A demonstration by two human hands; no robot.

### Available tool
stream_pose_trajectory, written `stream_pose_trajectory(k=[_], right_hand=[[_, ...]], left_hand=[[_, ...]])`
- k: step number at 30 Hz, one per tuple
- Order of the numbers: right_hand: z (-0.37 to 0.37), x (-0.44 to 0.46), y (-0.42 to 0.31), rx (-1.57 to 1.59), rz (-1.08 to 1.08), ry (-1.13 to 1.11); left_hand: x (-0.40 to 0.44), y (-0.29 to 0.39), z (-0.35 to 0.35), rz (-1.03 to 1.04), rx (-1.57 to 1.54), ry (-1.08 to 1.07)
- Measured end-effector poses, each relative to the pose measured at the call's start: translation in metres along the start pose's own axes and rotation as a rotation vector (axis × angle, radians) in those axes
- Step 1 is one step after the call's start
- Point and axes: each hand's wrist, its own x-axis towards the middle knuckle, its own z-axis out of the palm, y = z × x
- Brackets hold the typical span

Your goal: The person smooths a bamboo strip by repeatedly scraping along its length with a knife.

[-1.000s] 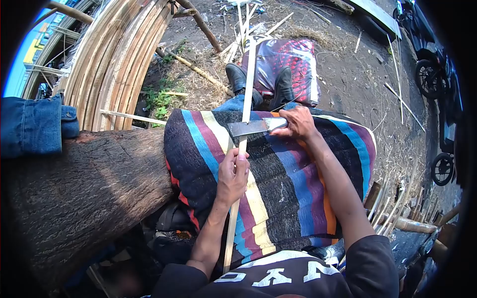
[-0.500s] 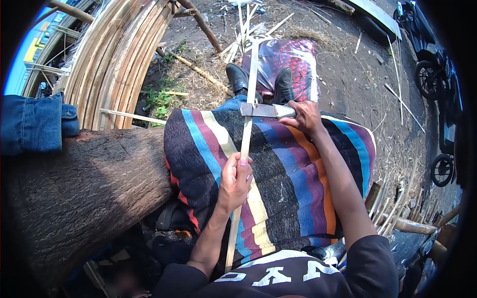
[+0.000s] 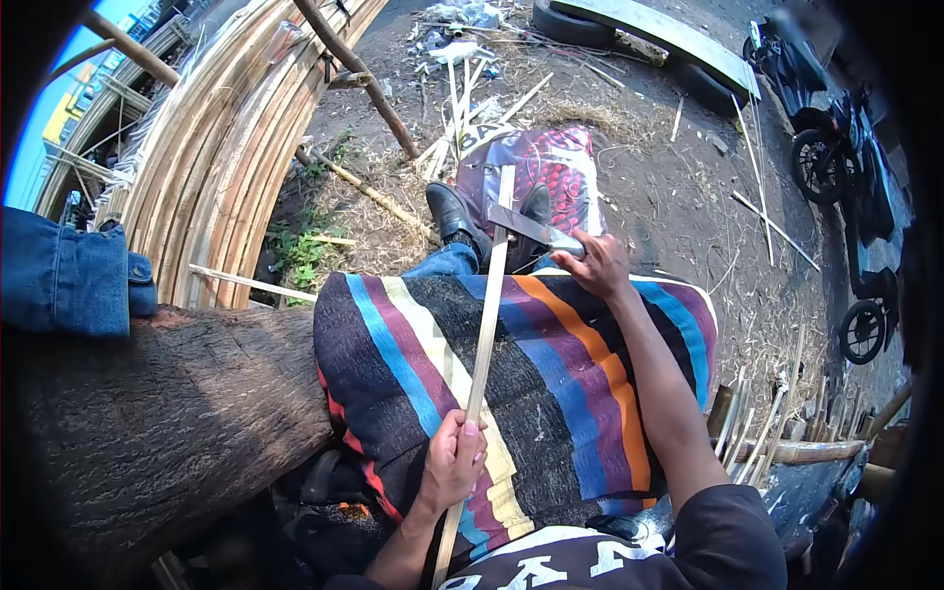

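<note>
A long, pale bamboo strip (image 3: pixel 489 329) runs away from my body over the striped cloth (image 3: pixel 536 393) on my lap. Low on the strip, near my shirt, my left hand (image 3: pixel 455 458) is closed around it. My right hand (image 3: pixel 596 264) grips the handle of a broad-bladed knife (image 3: pixel 521 225). The blade lies across the strip near its far end, slightly tilted, and appears to touch it. Beyond the blade, the strip's tip points toward the ground.
A thick log (image 3: pixel 187 403) lies at my left, with a denim sleeve (image 3: pixel 64 270) of another person above it. Bundled long strips (image 3: pixel 236 147) stand behind. Ahead is a printed sack (image 3: pixel 565 167) by my shoes (image 3: pixel 454 211). Motorcycles (image 3: pixel 836 177) are parked at the right.
My left hand has drawn back toward my body with the strip. The knife now sits nearer the strip's far end, its blade more slanted. The head view has shifted.
</note>
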Motion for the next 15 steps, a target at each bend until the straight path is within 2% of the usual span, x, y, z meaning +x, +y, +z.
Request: stream_pose_trajectory(k=[1,4,6,7,8,10,11,12,13,14,15], right_hand=[[-0.013,0.001,-0.008,0.039,0.054,-0.117],[-0.016,0.005,-0.002,-0.048,-0.01,-0.05],[-0.032,0.012,0.02,-0.066,0.107,-0.115],[-0.036,0.012,0.025,-0.145,0.079,-0.125],[-0.029,0.012,0.027,-0.244,0.252,-0.148],[-0.013,0.007,0.062,-0.29,0.745,-0.057],[-0.008,-0.008,0.095,-0.294,0.847,-0.029],[-0.003,-0.016,0.115,-0.287,0.946,-0.002],[-0.006,-0.01,0.099,-0.274,0.939,-0.009],[-0.018,-0.004,0.087,0.092,1.042,0.054],[-0.032,0.005,0.073,0.459,1.124,0.115]], left_hand=[[-0.001,-0.001,-0.001,0.011,-0.013,-0.021],[-0.014,-0.006,-0.003,0.031,-0.01,-0.036],[-0.028,-0.013,-0.007,0.088,0.134,-0.07],[-0.033,-0.015,-0.007,0.072,0.14,-0.038],[-0.039,-0.014,-0.009,0.068,0.137,-0.042],[-0.055,-0.008,-0.009,0.034,0.107,-0.117],[-0.066,-0.005,-0.009,0.115,0.199,-0.122],[-0.069,-0.007,-0.012,0.146,0.152,-0.127],[-0.065,0.004,-0.013,0.072,0.062,-0.068],[-0.056,0.016,-0.01,0.002,-0.041,-0.007],[-0.045,0.014,-0.014,0.016,-0.033,0.042]])
